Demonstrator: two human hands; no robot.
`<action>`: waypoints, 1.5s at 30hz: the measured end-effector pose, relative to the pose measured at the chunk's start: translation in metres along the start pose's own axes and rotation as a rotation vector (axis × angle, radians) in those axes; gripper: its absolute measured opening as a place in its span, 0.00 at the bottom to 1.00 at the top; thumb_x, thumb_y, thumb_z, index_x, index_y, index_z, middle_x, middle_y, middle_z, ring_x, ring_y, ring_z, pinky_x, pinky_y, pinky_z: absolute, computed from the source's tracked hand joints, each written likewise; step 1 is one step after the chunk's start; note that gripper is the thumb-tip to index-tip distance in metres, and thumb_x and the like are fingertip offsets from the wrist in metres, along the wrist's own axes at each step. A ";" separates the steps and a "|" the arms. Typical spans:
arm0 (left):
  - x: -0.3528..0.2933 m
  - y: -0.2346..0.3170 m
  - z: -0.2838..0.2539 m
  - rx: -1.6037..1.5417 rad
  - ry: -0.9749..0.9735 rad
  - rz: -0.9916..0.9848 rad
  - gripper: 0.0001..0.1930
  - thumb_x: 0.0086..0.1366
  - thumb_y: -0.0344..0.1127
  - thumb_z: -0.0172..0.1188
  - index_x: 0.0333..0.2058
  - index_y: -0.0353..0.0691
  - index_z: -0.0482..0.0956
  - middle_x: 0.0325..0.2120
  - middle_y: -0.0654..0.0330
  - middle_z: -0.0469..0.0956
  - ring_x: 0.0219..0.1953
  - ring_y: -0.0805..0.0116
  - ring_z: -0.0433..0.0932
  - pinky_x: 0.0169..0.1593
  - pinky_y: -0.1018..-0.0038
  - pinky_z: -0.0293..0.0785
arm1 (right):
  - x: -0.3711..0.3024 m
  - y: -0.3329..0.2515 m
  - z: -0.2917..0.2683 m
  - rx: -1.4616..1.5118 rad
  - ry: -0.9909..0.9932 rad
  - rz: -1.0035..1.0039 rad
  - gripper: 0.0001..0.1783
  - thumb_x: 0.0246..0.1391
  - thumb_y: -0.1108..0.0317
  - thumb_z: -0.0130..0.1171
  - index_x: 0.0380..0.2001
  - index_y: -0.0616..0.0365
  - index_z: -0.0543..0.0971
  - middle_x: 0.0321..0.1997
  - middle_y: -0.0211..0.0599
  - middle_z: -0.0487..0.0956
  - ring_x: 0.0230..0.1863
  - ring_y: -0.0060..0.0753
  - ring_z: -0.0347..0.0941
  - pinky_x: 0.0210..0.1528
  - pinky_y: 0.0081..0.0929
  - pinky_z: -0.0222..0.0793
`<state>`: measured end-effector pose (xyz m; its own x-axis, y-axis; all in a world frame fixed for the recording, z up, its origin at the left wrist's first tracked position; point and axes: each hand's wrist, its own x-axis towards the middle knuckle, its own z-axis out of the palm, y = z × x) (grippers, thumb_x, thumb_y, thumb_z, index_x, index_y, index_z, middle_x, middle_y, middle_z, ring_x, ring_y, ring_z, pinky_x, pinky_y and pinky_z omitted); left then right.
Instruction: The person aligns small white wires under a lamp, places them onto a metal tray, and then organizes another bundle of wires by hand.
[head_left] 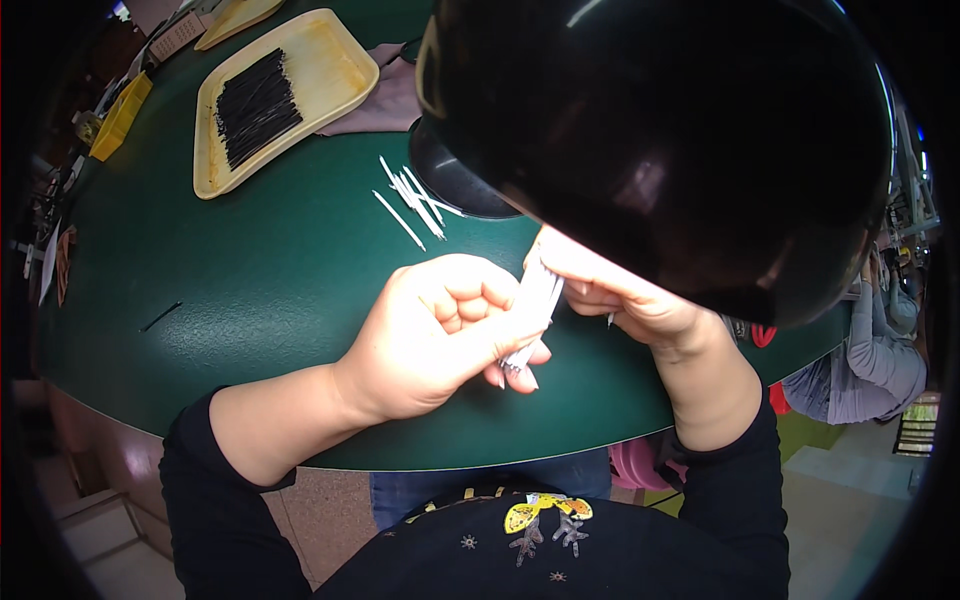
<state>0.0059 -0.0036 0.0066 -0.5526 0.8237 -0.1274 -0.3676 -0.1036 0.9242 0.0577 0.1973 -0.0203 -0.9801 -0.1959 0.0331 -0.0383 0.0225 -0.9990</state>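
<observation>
A bundle of short white wires [538, 300] stands slanted in my left hand [430, 335], whose thumb presses it against the fingers. My right hand [635, 300] is closed at the bundle's upper end, with its fingers curled and partly hidden under a black dome-shaped lamp shade [660, 150]. A thin pale tip pokes out below the right fingers, seemingly the end of another white wire. Beyond my hands, several loose white wires [415, 200] lie on the green table [300, 240], beside the lamp's round black base [455, 180].
A cream tray [340, 80] with a pile of black wires [258, 105] sits at the far left on a mauve cloth [385, 105]. One black wire [162, 316] lies on the left. A yellow bin [120, 115] stands at the left edge. Another person [870, 340] sits at the right.
</observation>
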 end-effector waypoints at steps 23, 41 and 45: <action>0.003 -0.006 0.002 -0.070 -0.005 0.028 0.10 0.59 0.32 0.49 0.36 0.30 0.70 0.25 0.54 0.76 0.26 0.69 0.77 0.27 0.83 0.71 | 0.014 -0.005 0.007 0.090 -0.140 0.217 0.18 0.58 0.61 0.36 0.45 0.62 0.65 0.37 0.35 0.72 0.39 0.21 0.68 0.43 0.19 0.61; 0.004 -0.010 0.002 -0.113 0.017 -0.006 0.07 0.57 0.29 0.52 0.31 0.30 0.68 0.26 0.52 0.75 0.28 0.67 0.77 0.30 0.81 0.73 | 0.008 -0.009 0.012 0.031 -0.029 0.202 0.13 0.56 0.65 0.43 0.39 0.63 0.68 0.31 0.31 0.71 0.34 0.18 0.65 0.38 0.17 0.60; 0.003 -0.012 0.001 -0.139 0.028 0.017 0.07 0.57 0.29 0.52 0.31 0.31 0.68 0.25 0.52 0.75 0.27 0.68 0.77 0.30 0.81 0.73 | 0.013 -0.019 0.014 0.235 -0.114 0.132 0.13 0.55 0.65 0.44 0.38 0.63 0.69 0.31 0.31 0.71 0.34 0.18 0.65 0.39 0.17 0.60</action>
<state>0.0094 0.0006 -0.0047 -0.5795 0.8054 -0.1244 -0.4573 -0.1950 0.8677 0.0488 0.1806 -0.0017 -0.9448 -0.3154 -0.0882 0.1476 -0.1696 -0.9744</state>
